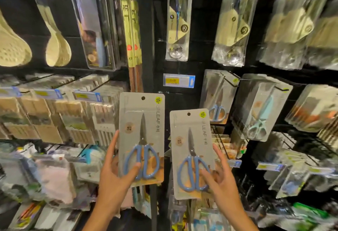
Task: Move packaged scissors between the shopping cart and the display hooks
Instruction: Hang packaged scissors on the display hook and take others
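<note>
Blue-handled scissors packs stand upright, left hand (117, 174) gripping one (141, 139), right hand (219, 179) gripping another (192, 154), matching hook (228, 81) up-right, nearer the right.

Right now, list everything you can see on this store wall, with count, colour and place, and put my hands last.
Held scissors packs: two, grey cards with blue handles; left pack, right pack.
Hanging blue-handled scissors: one stack, count unclear, hook right of centre.
Pale green scissors packs: one stack, further right.
Price tag: one, blue and yellow, centre.
Packed metal spoons: several, clear bags, upper right.
Cream ladles: at least two, upper left.
Chopstick packs: two, yellow labels, top centre.
Boxed goods: many, tan, left shelf.
Left hand: holds left pack.
Right hand: holds right pack.
</note>
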`<action>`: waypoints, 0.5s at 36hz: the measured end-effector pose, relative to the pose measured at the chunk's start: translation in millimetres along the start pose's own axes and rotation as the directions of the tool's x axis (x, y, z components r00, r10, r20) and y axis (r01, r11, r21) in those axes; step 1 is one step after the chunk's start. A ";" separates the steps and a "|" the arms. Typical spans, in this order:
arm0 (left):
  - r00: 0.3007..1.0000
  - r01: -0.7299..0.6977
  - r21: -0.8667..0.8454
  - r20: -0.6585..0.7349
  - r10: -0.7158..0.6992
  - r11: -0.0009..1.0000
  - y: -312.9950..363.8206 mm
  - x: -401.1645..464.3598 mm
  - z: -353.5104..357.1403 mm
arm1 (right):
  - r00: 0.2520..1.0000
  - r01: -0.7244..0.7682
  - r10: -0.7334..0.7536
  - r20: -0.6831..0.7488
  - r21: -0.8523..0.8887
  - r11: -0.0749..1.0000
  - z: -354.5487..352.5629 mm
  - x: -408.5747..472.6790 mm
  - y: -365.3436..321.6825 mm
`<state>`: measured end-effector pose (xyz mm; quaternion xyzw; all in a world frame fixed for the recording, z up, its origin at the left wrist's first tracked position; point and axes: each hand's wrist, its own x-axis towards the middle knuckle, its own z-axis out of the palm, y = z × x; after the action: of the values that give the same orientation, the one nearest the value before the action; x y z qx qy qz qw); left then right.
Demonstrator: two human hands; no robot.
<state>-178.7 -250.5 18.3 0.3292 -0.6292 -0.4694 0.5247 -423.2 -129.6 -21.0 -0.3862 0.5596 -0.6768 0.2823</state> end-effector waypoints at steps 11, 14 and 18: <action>0.998 -0.062 -0.045 -0.030 0.061 0.997 1.3 30.7 -1.1 | 0.998 0.055 -0.055 0.007 -0.051 0.997 20.7 37.4 2.7; 0.997 -0.073 -0.018 -0.016 0.073 0.997 -2.6 37.1 -0.5 | 0.999 0.054 -0.054 0.000 -0.075 0.996 23.4 46.7 10.3; 0.997 -0.075 0.002 -0.023 0.075 0.997 -9.5 44.4 -0.1 | 0.998 0.067 -0.068 0.000 -0.093 0.993 26.9 57.1 15.9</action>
<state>-189.6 -294.0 25.0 0.3109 -0.6353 -0.4453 0.5490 -432.5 -194.1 -22.6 -0.4164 0.5776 -0.6598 0.2400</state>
